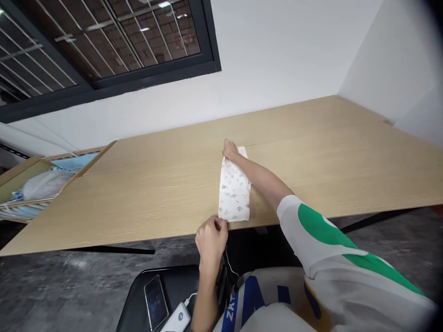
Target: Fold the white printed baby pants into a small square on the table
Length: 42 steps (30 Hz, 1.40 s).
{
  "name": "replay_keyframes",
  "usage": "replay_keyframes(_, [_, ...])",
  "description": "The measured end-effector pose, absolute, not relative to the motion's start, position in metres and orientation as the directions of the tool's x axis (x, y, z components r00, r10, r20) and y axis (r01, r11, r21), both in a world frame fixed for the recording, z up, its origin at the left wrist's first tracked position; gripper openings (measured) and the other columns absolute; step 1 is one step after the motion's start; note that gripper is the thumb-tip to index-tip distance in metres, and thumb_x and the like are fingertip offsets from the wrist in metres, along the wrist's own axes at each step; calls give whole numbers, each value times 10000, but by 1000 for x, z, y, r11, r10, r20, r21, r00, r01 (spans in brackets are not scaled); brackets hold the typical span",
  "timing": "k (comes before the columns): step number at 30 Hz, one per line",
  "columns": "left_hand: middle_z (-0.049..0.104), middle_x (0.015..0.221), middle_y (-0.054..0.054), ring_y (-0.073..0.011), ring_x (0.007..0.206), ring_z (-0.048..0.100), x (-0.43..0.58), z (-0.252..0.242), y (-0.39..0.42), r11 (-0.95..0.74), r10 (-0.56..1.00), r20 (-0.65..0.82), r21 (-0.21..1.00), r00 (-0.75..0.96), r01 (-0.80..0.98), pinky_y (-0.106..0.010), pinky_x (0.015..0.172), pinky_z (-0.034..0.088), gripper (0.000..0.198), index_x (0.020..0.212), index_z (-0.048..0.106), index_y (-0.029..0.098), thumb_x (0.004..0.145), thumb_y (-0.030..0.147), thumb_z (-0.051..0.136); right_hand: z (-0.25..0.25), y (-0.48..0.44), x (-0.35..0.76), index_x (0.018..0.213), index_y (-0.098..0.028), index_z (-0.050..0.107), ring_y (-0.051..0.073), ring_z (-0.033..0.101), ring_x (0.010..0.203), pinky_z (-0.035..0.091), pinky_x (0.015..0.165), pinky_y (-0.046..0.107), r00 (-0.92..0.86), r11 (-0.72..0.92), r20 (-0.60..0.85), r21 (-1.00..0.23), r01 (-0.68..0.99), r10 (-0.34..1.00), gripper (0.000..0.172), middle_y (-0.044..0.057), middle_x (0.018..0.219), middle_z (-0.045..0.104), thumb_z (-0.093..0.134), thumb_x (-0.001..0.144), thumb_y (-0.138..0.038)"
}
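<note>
A white cloth [235, 191] with a small printed pattern lies flat on the wooden table [155, 193], folded into a long rectangle that reaches toward the front edge. My left hand [212, 237] pinches its near left corner at the table's edge. At the far end, my right hand [230, 149] is closed on the far left corner, its arm stretched across the cloth's right side. The fingertips of the right hand are partly hidden.
A crib-like wooden box [38, 184] with blue and white bedding stands left of the table. Below it, a black chair [138, 295] holds a phone [156, 302] and a white power bank [178, 318] with a cable. A barred window [138, 74] is behind.
</note>
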<state>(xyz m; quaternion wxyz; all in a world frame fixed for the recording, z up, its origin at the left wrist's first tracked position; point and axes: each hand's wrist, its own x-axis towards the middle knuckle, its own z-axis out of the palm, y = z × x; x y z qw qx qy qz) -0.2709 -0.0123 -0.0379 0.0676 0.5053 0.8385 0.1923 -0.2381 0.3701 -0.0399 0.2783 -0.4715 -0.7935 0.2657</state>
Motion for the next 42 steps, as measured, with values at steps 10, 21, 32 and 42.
replay_keyframes(10, [655,1350,-173,-339,1226,599,-228,-52,-27,114,877,414,314,-244,942,-466,992,455,371,1310,638,200,1014,381,507,-13,272,-226,1426,-248,483,309,607,1289,498,1098,503,-615,630,297,-641,439,731,435,146,1458,587,441,1060,-481])
replay_keyframes(21, [697,1241,-232,-414,1198,636,-186,-87,-42,18,925,374,119,-62,993,-609,1058,462,468,1319,688,150,989,457,564,-32,126,-142,1653,-235,341,241,210,1595,175,1323,373,-943,783,314,-557,-276,-108,618,62,1702,256,465,1081,-430])
replay_keyframes(32, [636,1390,-248,-436,1316,599,-187,-86,-38,3,874,485,-17,6,1000,-571,1048,518,489,1410,639,159,976,384,624,-64,166,-144,1615,-143,394,251,195,1606,170,1313,455,-983,934,169,-333,-130,-77,559,138,1705,267,432,1110,-379])
replay_keyframes(42, [611,1461,-241,-417,1355,591,-191,-105,-29,-2,810,584,88,-50,996,-547,1087,502,567,1510,524,61,1011,324,578,-74,255,-150,1655,-231,328,244,153,1618,106,1316,488,-980,939,115,-323,119,164,635,74,1731,209,385,1092,-519])
